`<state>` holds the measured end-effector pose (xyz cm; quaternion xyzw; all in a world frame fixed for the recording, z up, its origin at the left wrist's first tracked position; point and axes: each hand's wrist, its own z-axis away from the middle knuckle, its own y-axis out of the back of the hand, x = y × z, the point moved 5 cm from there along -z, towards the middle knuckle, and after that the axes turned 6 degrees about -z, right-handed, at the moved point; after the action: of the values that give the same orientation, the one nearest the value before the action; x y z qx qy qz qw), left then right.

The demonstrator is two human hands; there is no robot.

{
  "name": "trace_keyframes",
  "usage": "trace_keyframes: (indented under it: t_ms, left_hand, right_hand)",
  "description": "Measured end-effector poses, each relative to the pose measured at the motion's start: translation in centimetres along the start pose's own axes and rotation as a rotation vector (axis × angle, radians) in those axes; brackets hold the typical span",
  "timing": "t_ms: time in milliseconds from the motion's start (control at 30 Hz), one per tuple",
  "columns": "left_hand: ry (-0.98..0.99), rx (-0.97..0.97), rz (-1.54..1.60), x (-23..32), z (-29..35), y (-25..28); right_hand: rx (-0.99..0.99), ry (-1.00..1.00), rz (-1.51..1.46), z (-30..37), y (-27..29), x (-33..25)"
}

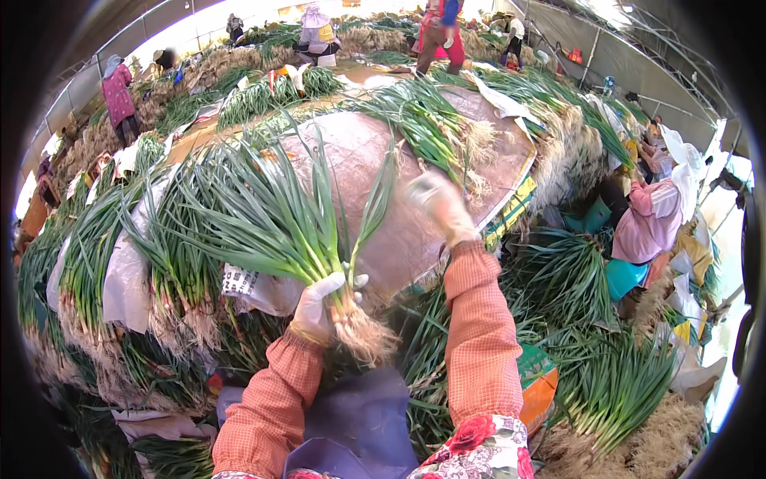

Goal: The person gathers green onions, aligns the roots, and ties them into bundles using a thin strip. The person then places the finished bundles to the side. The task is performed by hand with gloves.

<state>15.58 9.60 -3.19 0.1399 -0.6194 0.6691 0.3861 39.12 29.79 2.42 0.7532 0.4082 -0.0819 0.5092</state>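
My left hand (317,307), in a pale glove, is closed round the stems of a bunch of green garlic (307,231). Its long flat leaves fan up and to the left, and its tangled pale roots (361,329) hang below the fist. My right hand (440,209), also gloved, is raised to the right of the bunch and smeared by motion. Whether its fingers hold anything cannot be made out. Beyond it, more green garlic (435,132) lies on a brownish sheet (359,144), roots toward the right.
Heaped bunches (171,239) line the left, with white sheeting (132,271) between them. More green garlic (614,391) lies at lower right. A seated person in pink (654,215) works at right; another person (440,40) stands at the far side. A purple apron (355,423) covers my lap.
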Motion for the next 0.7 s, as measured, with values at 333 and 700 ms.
trace_keyframes:
  t_ms: [333,700]
  left_hand:
    - [-0.368,-0.142,-0.007,6.1,2.3,-2.2]
    - [-0.303,0.007,-0.09,4.6,2.4,-0.2]
  right_hand:
    - [0.021,-0.497,-0.626,1.2,-2.4,4.9]
    - [-0.11,-0.179,-0.403,7.3,-1.0,-8.0]
